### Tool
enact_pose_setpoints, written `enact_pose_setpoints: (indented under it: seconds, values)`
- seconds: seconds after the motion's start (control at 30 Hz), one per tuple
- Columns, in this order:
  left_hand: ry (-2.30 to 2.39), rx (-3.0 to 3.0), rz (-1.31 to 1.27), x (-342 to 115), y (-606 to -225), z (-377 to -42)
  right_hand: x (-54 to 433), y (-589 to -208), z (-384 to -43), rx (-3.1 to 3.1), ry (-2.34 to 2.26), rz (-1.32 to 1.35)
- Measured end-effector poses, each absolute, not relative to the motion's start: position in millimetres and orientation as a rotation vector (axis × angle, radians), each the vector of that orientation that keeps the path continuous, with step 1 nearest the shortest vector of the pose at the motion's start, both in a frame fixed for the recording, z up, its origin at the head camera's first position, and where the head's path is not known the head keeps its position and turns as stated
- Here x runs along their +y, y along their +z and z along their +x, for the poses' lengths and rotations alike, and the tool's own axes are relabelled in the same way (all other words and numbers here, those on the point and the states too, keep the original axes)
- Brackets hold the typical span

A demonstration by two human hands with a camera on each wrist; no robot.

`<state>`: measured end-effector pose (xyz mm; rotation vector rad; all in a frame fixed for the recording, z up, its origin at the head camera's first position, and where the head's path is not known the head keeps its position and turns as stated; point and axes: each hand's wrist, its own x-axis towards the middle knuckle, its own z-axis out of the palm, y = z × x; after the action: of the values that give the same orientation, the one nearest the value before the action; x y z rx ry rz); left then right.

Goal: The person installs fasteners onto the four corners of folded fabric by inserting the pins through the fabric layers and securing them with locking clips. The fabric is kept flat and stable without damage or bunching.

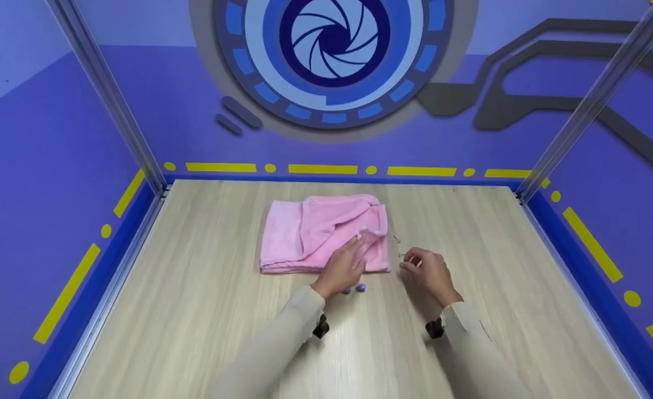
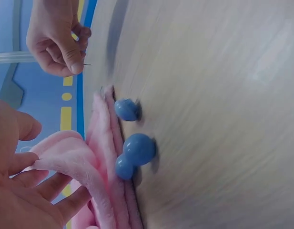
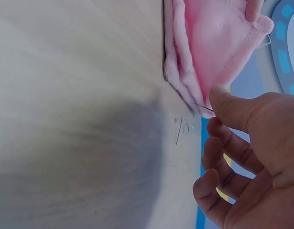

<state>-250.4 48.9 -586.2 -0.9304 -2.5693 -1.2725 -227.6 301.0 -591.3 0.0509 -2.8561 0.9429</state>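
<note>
A pink plush towel point(image 1: 282, 230) lies folded on the wooden table, its near right corner flap raised. My left hand point(image 1: 340, 269) holds up that flap, the edge of the cloth point(image 2: 65, 160) caught among its fingers while the thumb stands apart. Just right of the towel, my right hand point(image 1: 429, 272) pinches a thin metal pin point(image 3: 203, 107) between thumb and index finger. The pin's pointed end sticks out toward the towel, and its rest is hidden by the fingers. A thin wire loop point(image 3: 266, 42) shows beside the raised corner.
Small safety pins point(image 3: 179, 128) lie on the table beyond my right hand. Close to the towel's near edge sit a few blue balls point(image 2: 138, 149), partly behind my left wrist in the head view. Blue panels point(image 1: 121, 138) with metal posts point(image 1: 110, 83) surround the table.
</note>
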Motion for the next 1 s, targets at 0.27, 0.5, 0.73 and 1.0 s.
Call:
enact_pose_setpoints:
  seconds: [0.27,0.5,0.73,1.0]
  values:
    - [-1.306,-2.567,-0.894,44.3,-585.1,-253.0,293.8,-592.0,-228.6,-2.785,0.957,0.136]
    - [-1.310,-2.590,-0.868,44.6,-583.9,-252.1,290.7,-593.1,-230.0,-2.774,0.976,0.093]
    - [-1.296,-2.571,-0.867,43.0,-583.6,-251.0,288.1,-592.0,-231.0,-2.780,0.988,0.074]
    - [-1.320,-2.515,-0.848,40.9,-582.6,-251.8,281.3,-591.4,-235.6,-2.712,1.010,0.139]
